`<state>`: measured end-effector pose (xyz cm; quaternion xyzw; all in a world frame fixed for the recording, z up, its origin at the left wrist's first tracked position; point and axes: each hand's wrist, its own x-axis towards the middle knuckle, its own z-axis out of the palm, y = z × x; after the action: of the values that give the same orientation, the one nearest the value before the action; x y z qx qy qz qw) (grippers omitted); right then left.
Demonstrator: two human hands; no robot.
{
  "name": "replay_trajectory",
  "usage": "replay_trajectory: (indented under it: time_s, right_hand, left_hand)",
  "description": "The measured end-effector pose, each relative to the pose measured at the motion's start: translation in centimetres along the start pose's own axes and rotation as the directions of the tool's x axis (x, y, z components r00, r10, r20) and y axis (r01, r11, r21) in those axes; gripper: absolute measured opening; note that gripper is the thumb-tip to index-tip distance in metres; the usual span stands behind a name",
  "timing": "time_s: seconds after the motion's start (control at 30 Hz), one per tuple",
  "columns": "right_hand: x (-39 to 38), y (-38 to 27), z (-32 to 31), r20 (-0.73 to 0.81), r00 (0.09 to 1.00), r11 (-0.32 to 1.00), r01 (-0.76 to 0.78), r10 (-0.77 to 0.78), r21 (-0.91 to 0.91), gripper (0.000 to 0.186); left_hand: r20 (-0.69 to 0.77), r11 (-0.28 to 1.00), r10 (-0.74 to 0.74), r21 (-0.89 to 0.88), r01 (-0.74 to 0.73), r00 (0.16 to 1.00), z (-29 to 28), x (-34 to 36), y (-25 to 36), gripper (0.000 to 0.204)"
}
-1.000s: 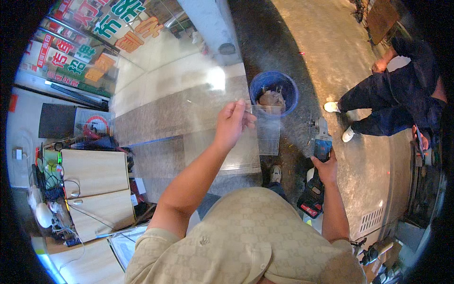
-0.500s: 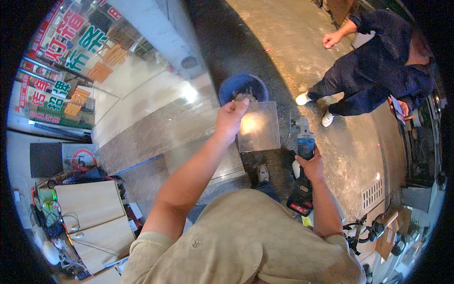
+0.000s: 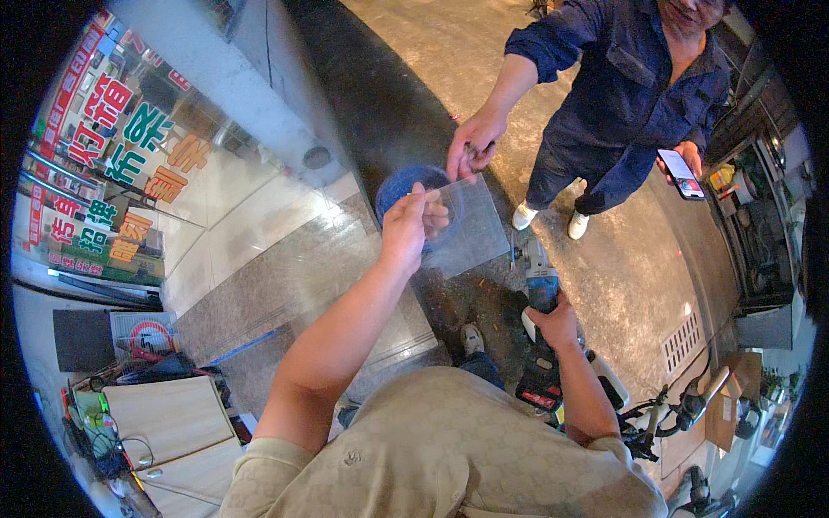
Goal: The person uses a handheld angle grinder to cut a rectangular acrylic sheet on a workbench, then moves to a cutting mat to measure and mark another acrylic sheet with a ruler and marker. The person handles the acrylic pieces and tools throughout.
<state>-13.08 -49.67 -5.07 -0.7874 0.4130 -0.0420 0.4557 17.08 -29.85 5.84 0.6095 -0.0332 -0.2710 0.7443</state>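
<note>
A clear, flat square sheet (image 3: 480,226) is pinched at its left edge by my left hand (image 3: 406,226), my fingers showing through it. A co-worker's hand (image 3: 477,142) reaches to the sheet's far corner and seems to touch it. Under the sheet, partly covered, stands a round blue bucket (image 3: 393,186). Lower right, my right hand (image 3: 555,321) is wrapped round the body of a cordless angle grinder (image 3: 542,283), its head pointing away from me and its dark battery end near my forearm.
The co-worker in dark blue overalls (image 3: 617,112) stands at the far right, holding a phone (image 3: 681,174). Glass with coloured lettering (image 3: 129,147) is at the left, above pale steps (image 3: 285,250). A wooden-topped cabinet (image 3: 168,419) sits lower left; a floor grate (image 3: 682,344) lies right.
The co-worker has stepped closer and reached a hand to the sheet. The sheet has tilted, and my view has shifted. Both my hands keep their holds.
</note>
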Motion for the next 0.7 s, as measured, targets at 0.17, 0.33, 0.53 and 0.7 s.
replay_trajectory:
  time_s: [0.17, 0.33, 0.53, 0.7]
  right_hand:
    - [0.2, 0.4, 0.2, 0.035, 0.999, 0.999, 0.016, -0.017, 0.045, 0.089]
    - [0.9, 0.9, 1.0, 0.069, 0.996, 0.998, -0.045, 0.047, -0.043, 0.085]
    - [1.7, 2.6, 2.4, 0.134, 0.991, 0.998, 0.014, -0.006, -0.058, 0.074]
    - [2.8, 3.6, 4.3, 0.141, 0.990, 0.978, 0.054, -0.026, -0.200, 0.080]
  left_hand:
    - [-0.018, 0.998, -0.040, -0.054, 0.039, 0.999, 0.4, 0.8, 0.0, 0.050]
    - [-0.044, 0.969, -0.222, -0.116, 0.216, 0.974, 3.0, 1.1, 1.4, 0.045]
    - [-0.145, 0.959, -0.222, -0.212, 0.189, 0.964, -0.9, 2.4, -2.1, 0.036]
    - [-0.555, 0.956, -0.251, -0.014, 0.293, 0.793, -24.3, -2.6, -13.3, 0.054]
